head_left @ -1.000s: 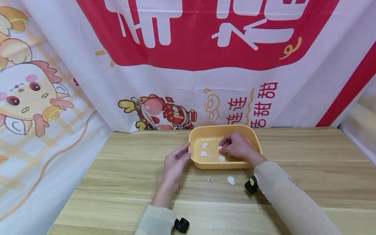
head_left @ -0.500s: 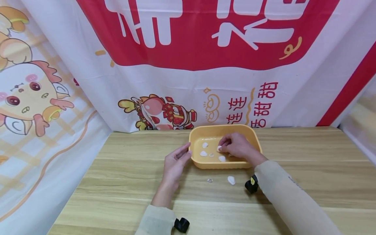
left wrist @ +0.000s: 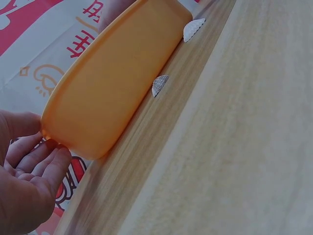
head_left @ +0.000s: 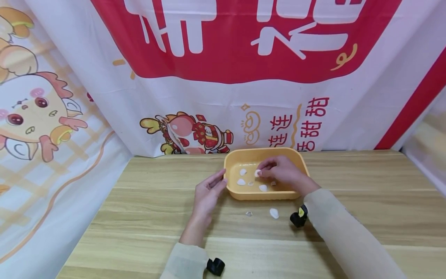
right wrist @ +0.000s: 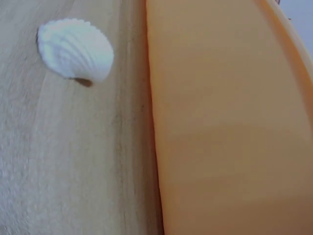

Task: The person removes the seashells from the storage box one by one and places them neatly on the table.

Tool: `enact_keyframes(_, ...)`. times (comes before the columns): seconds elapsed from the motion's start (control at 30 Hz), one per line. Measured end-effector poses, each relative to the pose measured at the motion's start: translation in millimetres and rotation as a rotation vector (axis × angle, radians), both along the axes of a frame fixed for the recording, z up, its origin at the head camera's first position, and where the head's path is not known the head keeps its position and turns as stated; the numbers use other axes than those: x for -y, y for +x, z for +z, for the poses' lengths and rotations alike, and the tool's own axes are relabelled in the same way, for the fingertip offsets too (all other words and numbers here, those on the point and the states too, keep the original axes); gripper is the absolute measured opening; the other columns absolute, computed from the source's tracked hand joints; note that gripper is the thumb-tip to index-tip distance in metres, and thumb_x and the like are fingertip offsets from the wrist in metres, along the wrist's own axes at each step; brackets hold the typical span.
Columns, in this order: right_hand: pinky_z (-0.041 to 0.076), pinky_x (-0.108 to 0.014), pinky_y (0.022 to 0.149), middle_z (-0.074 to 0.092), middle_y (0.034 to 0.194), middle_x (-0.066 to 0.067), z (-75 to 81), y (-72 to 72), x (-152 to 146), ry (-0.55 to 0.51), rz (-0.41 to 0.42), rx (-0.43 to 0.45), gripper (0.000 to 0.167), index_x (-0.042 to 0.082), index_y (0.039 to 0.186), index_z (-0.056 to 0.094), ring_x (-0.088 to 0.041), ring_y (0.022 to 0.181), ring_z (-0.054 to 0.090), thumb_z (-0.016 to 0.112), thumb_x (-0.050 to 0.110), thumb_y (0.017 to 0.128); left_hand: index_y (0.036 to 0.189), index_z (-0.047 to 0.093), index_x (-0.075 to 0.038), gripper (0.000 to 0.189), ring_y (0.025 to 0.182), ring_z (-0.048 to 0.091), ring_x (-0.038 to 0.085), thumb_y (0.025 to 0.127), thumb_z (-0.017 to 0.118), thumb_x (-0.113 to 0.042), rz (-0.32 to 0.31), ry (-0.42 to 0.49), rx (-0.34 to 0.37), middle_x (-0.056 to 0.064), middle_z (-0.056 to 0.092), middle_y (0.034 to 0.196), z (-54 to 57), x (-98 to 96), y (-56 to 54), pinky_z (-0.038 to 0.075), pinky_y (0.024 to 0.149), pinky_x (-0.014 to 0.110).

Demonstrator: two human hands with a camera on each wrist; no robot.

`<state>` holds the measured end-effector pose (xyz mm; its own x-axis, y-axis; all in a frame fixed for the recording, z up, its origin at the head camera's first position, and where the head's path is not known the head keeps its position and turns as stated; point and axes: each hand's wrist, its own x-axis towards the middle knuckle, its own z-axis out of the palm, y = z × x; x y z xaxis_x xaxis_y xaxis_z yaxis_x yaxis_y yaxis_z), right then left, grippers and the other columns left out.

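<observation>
A yellow-orange plastic basin (head_left: pixel 240 196) sits near the back of the wooden table. At its left end my left hand (head_left: pixel 206 197) holds the wall, thumb and bent fingers against the outside near the rim, as the left wrist view shows. Inside the basin, my right hand (head_left: pixel 283 171) pinches a white seashell (head_left: pixel 257 173) between thumb and fingers, just above the floor. Several other shells lie spread on that floor, among them a white shell (head_left: pixel 241 182) at the left and another white shell (head_left: pixel 263 188) near the front wall. The right wrist view shows no fingers.
Two shells lie on the table (head_left: pixel 146 217) in front of the basin: a larger ribbed white shell (right wrist: pixel 76 49) and a small greyish shell (left wrist: pixel 160 85). A printed cloth (head_left: pixel 195 93) hangs close behind the basin.
My right hand has shifted slightly left and up with the pinched shell, uncovering a small shell beneath it. My left hand and the basin stay in place.
</observation>
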<state>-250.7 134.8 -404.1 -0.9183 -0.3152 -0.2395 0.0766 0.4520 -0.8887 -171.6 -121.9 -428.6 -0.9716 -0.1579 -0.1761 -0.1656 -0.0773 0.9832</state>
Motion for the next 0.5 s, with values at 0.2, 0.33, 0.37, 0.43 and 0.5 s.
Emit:
enact_keyframes(0.2, 0.062, -0.027, 0.089, 0.077, 0.11, -0.006, 0.8, -1.2, -2.1, -0.094, 0.006, -0.001, 0.028, 0.004, 0.121, 0.076, -0.016, 0.098, 0.071, 0.08, 0.021, 0.098, 0.14, 0.072, -0.018, 0.039, 0.139, 0.065, 0.024, 0.102, 0.072, -0.01, -0.005, -0.005, -0.004, 0.009, 0.066, 0.152, 0.2, 0.1, 0.6, 0.06, 0.111, 0.031)
enact_keyframes(0.33, 0.063, -0.026, 0.093, 0.079, 0.112, -0.005, 1.6, -1.1, -3.4, -0.136, 0.005, 0.012, 0.03, 0.004, 0.123, 0.076, -0.014, 0.099, 0.074, 0.08, 0.018, 0.097, 0.14, 0.072, -0.018, 0.039, 0.139, 0.065, 0.024, 0.102, 0.072, -0.01, -0.004, -0.002, -0.004, 0.009, 0.066, 0.152, 0.6, 0.1, 1.0, 0.06, 0.11, 0.03)
enact_keyframes(0.37, 0.063, -0.026, 0.093, 0.079, 0.113, -0.005, 1.7, -1.1, -3.7, -0.14, 0.005, 0.013, 0.03, 0.004, 0.124, 0.076, -0.014, 0.099, 0.074, 0.08, 0.018, 0.097, 0.14, 0.072, -0.018, 0.039, 0.139, 0.065, 0.024, 0.102, 0.072, -0.01, -0.004, 0.001, -0.004, 0.009, 0.066, 0.152, 0.6, 0.1, 1.2, 0.06, 0.11, 0.03)
enact_keyframes(0.43, 0.063, -0.026, 0.094, 0.079, 0.114, -0.006, 2.0, -1.1, -4.2, -0.147, 0.004, 0.017, 0.031, 0.004, 0.125, 0.075, -0.014, 0.1, 0.075, 0.08, 0.018, 0.097, 0.14, 0.072, -0.018, 0.039, 0.139, 0.065, 0.024, 0.102, 0.072, -0.01, -0.004, 0.002, -0.004, 0.009, 0.066, 0.152, 0.6, 0.3, 1.2, 0.06, 0.11, 0.03)
enact_keyframes(0.5, 0.063, -0.028, 0.096, 0.08, 0.115, -0.005, 2.4, -1.2, -4.3, -0.149, -0.001, 0.028, 0.032, 0.005, 0.126, 0.075, -0.015, 0.102, 0.075, 0.079, 0.018, 0.098, 0.14, 0.072, -0.018, 0.039, 0.139, 0.064, 0.025, 0.102, 0.073, -0.01, -0.004, 0.002, -0.003, 0.008, 0.066, 0.152, 0.2, 0.4, 1.2, 0.06, 0.11, 0.03)
